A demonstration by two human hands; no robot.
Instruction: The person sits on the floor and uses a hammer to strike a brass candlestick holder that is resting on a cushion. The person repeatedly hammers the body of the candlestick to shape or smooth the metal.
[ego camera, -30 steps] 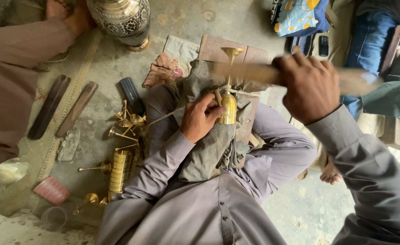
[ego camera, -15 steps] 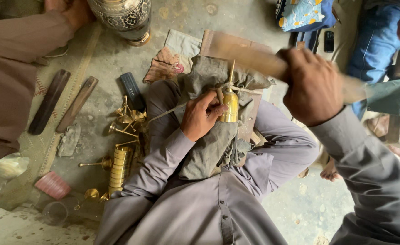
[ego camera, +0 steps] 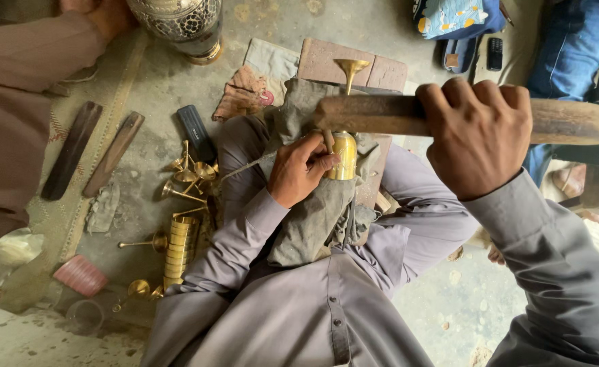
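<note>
I sit cross-legged with a grey cloth (ego camera: 311, 221) over my lap. A brass cylinder (ego camera: 345, 158) with a thin stem and a funnel-shaped top (ego camera: 351, 66) rests on it. My left hand (ego camera: 298, 171) pinches a small metal punch against the side of the cylinder. Held level above the piece is a long wooden bat (ego camera: 371, 114), gripped at its middle by my right hand (ego camera: 479, 136). The bat crosses in front of the stem and hides part of it.
Loose brass funnels (ego camera: 185, 175) and a ribbed brass tube (ego camera: 179, 246) lie on the floor at my left, with two dark wooden sticks (ego camera: 72, 151), a black block (ego camera: 195, 131) and a patterned metal vase (ego camera: 180, 24). Another person's sleeve (ego camera: 21, 81) fills the left; someone in jeans (ego camera: 564, 61) sits at the right.
My right hand has swung the wooden bat from a tilted position to level, across the brass stem. My left hand has stayed on the brass cylinder.
</note>
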